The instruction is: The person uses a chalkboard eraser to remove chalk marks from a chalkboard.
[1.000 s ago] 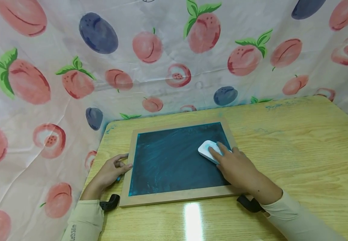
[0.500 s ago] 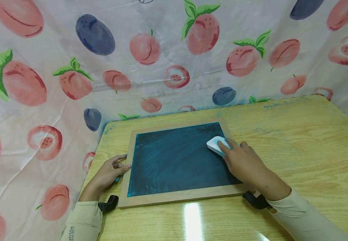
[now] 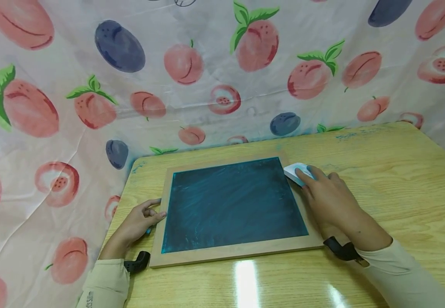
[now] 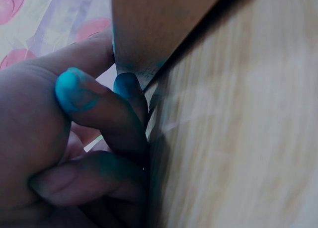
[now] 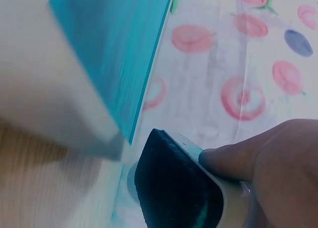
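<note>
A chalkboard in a pale wooden frame lies on the table, its dark surface smeared with faint blue chalk. My left hand grips the left side of its frame, thumb over the top edge. Blue chalk coats those fingertips in the left wrist view. My right hand pinches a white chalkboard eraser past the frame's right side, near the upper corner. Seen from the right wrist, the dark felt face of the eraser is turned into view, beside the board's frame.
Wood-grain table extends to the right, with blue chalk dust along its far edge. A white fruit-print cloth hangs behind it and to the left. Each wrist wears a black camera mount.
My right hand has carried the eraser rightward and slightly away, off the dark surface and over the frame's right side. My left hand has kept its place on the frame.
</note>
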A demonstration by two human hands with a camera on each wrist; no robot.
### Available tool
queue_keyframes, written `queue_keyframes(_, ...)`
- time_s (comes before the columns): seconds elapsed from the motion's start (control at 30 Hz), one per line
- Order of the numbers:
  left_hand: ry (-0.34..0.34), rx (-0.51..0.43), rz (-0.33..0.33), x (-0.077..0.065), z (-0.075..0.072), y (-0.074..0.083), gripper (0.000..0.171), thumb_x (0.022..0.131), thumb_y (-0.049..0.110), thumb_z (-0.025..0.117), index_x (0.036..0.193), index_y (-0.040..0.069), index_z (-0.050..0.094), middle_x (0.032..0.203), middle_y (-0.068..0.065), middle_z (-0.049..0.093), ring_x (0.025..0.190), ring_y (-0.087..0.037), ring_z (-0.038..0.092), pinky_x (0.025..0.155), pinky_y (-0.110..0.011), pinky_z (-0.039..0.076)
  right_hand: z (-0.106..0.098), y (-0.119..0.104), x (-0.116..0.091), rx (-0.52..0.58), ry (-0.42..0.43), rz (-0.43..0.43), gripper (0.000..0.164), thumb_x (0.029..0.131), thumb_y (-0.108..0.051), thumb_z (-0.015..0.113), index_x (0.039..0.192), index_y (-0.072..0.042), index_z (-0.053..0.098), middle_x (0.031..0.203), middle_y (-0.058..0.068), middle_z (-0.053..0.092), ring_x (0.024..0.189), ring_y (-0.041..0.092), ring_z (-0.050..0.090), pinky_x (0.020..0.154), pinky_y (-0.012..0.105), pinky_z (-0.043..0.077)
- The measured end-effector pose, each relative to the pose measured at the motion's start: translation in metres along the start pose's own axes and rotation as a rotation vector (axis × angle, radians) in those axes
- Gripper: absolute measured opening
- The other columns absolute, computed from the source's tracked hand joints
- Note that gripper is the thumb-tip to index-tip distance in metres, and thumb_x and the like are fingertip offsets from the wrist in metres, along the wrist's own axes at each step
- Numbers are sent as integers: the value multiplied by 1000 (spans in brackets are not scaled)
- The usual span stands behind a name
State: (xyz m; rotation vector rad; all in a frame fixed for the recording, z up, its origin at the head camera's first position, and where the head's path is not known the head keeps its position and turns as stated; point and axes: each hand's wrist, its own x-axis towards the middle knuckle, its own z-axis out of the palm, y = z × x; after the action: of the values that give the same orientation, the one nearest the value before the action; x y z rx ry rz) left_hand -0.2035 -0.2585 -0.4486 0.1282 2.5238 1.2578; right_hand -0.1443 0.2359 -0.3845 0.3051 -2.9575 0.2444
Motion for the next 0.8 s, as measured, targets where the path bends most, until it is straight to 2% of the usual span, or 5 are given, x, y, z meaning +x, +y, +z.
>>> queue_keyframes(0.27,0,-4,2,-1,-1,-2,72,96,39,67,154,7,37,96,-9,64,58,-14,49,62,-30,45,4,22,2,-64,29,-18,45,100,-13,57,143,0,52,135,36,53,108,56,58,79,63,48)
queue_keyframes(0.33,2,-4,1,0,0,-2,72,96,39,67,153,7,37,96,-10,64,57,-14,48,62,-30,45,7,26,3,-74,33,-11,46,100,-13,58,143,0,52,133,37,53,103,57,59,76,63,49)
queue_keyframes(0.5,0,-2,4,1,1,-3,71,96,38,67,153,6,38,96,-10,65,57,-14,49,62,-30,45,12,35,3,-89,30,20,48,100,-12,57,145,2,49,129,40,53,77,55,58,63,60,50)
queue_keyframes(0.6,-1,0,10,3,1,-4,71,96,38,67,153,5,38,96,-10,65,58,-14,49,63,-30,46,16,39,4,-70,-6,39,49,99,-14,59,145,2,47,128,43,49,75,55,56,61,60,50)
queue_keyframes(0.8,2,-7,14,3,3,-4,71,96,36,68,152,5,38,93,-9,64,57,-14,48,63,-29,45,22,43,4,45,-155,66,58,96,-15,65,146,3,42,132,48,38,88,62,54,58,60,50)
